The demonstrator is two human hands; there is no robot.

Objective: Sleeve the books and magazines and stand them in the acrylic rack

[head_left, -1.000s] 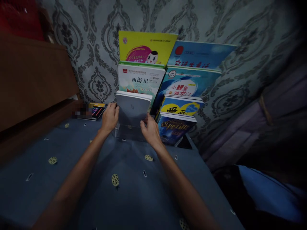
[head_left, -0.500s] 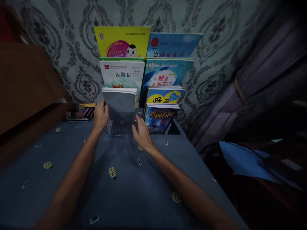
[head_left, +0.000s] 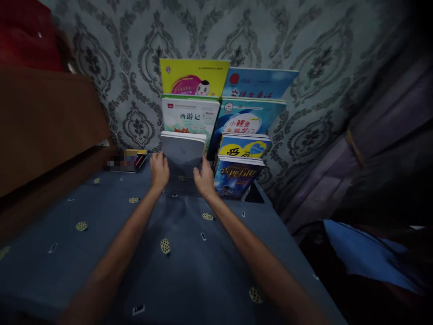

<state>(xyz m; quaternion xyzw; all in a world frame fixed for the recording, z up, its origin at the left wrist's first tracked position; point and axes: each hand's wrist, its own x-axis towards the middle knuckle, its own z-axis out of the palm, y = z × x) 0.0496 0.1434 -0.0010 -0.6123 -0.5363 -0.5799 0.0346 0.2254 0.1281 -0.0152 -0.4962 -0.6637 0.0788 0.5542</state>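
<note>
In the head view both forearms reach straight forward over the blue-covered table (head_left: 189,271) toward its far edge by the wall. The left hand (head_left: 159,169) curls loosely against the left edge of the grey book (head_left: 183,151), fingers bent round it; the right hand (head_left: 204,176) presses the book's right edge, thumb up, so the book is held between the two. It stands upright in the front left slot of a clear rack (head_left: 182,180). Seven books stand there, three in the left column and four in the right. A small stack (head_left: 130,159) lies near the table's far left edge.
</note>
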